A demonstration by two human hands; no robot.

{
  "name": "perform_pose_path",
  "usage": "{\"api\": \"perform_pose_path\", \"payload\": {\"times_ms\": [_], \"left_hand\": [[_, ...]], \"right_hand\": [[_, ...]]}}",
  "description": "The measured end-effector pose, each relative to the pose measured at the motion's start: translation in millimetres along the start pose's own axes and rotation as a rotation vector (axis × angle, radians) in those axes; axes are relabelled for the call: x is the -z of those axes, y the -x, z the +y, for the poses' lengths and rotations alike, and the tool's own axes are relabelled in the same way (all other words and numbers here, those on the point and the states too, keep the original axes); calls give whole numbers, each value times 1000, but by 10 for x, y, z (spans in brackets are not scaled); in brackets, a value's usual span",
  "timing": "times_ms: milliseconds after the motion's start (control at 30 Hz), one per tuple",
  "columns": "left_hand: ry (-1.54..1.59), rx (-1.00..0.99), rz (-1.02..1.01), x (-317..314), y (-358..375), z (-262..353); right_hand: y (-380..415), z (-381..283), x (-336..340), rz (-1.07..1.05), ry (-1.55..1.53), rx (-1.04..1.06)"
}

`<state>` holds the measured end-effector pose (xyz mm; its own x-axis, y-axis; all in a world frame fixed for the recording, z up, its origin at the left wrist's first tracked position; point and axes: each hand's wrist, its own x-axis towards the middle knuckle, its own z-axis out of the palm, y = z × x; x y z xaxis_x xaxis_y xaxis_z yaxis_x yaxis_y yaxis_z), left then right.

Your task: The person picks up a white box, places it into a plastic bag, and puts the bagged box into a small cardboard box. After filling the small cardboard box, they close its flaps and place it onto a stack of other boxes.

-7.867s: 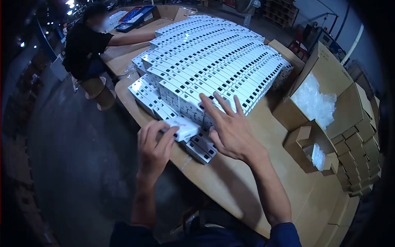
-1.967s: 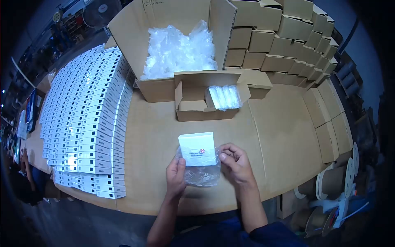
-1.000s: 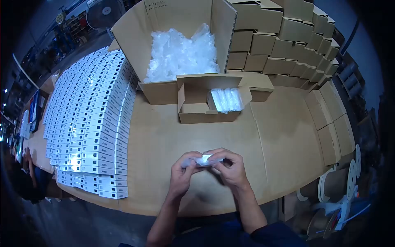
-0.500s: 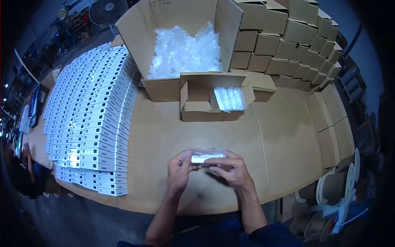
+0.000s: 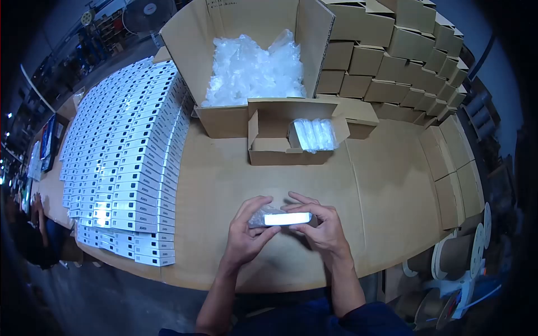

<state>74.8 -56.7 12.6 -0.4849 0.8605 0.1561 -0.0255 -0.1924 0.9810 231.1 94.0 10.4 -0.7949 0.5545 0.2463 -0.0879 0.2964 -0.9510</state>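
Observation:
Between my hands, above the near part of the table, is a small white box with a clear plastic bag bunched at its left end. My left hand curls around the bagged end, thumb below and fingers above. At the other end my right hand grips the white box between thumb and fingers, its index finger raised. Beyond them an open cardboard carton holds several plastic-wrapped white boxes at its right side.
Tall stacks of white boxes line the table's left side. Behind the carton stands a large cardboard box of clear plastic bags. Brown cartons are piled at back right. Another person's hand shows at far left.
The white box's bright side has turned towards me, and the plastic has shifted from over it to its left end. My left fingers have spread further around it.

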Motion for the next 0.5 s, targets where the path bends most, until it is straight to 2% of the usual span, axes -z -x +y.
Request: {"api": "perform_pose_path", "payload": {"times_ms": [100,267,367,400,500], "left_hand": [[-199,-70,-176,145,-52,-76],[-47,70,-120,89,-77,11],[-101,40,-132,140,-125,30],[-133,18,-145,172,-146,35],[-260,-18,-204,250,-224,111]], "right_hand": [[-23,-48,35,-26,31,62],[-84,-205,111,3,372,176],[-137,-320,172,-48,578,206],[-168,-399,183,-72,553,214],[-234,-422,280,-385,647,165]]}}
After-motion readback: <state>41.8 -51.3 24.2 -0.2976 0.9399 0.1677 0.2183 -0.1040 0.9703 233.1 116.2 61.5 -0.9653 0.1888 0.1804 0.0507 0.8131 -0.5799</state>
